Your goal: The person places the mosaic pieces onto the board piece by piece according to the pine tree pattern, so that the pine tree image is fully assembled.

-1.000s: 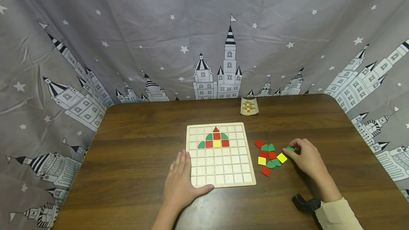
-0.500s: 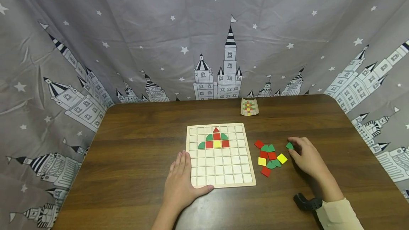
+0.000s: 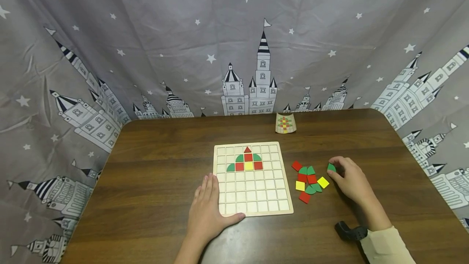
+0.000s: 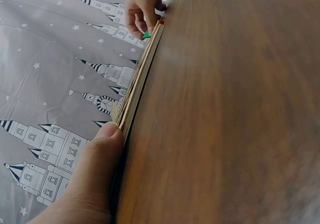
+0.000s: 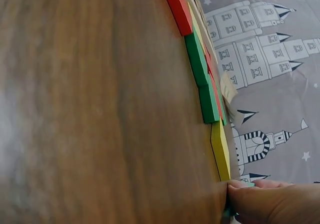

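My right hand (image 3: 352,180) pinches a green quarter-circle tile (image 3: 331,167) between thumb and fingertips, close over the table, right of the loose tiles. Part of that tile is hidden behind the fingers in the right wrist view. On the pale wooden grid board (image 3: 261,194), red, green and yellow tiles form a stepped shape under a red triangle (image 3: 247,149). My left hand (image 3: 206,207) rests at the board's near left corner, fingers straight along its left side. Its thumb (image 4: 102,149) lies against the near edge.
Loose red squares (image 3: 304,197), green quarter circles (image 3: 310,189) and yellow squares (image 3: 323,182) lie together right of the board. A curled pattern card (image 3: 286,123) stands at the table's back edge. Behind hangs a grey castle-print curtain (image 3: 183,31). A black band (image 3: 351,232) is on my right wrist.
The green quarter-circle tile has turned between my right fingertips and shows more of its face. My left hand and the board have stayed put.
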A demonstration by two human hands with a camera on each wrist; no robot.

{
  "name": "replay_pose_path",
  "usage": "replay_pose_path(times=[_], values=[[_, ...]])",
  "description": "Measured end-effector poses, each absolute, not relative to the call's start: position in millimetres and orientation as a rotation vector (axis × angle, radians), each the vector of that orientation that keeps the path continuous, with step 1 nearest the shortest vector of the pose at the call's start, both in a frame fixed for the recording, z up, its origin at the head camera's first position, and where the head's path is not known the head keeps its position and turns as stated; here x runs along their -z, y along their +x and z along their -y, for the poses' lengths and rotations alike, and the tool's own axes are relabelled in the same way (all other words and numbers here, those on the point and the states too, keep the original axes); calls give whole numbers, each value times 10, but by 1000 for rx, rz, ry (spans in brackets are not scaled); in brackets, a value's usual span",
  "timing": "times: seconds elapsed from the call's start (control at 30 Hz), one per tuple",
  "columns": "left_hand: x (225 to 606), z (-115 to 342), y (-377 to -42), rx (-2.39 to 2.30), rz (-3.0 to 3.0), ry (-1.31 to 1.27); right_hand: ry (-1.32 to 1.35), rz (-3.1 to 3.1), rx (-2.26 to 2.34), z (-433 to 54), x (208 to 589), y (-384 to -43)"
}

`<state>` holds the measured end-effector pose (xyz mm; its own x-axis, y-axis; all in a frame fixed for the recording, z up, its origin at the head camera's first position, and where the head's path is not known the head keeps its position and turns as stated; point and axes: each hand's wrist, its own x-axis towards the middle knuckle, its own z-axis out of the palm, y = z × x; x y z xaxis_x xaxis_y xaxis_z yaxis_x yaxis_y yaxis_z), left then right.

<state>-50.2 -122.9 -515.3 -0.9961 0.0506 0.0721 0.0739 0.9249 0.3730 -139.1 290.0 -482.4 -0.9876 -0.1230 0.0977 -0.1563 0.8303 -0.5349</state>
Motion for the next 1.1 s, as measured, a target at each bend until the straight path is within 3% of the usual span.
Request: replay_pose_path(times=[0.47, 1.1], values=[[5141, 1231, -497, 594, 3026, -97, 166, 2987, -848, -2668, 4733, -1506], [5140, 1231, -490, 576, 3016, -97, 472, 2913, -1163, -1441, 4767, -1682]])
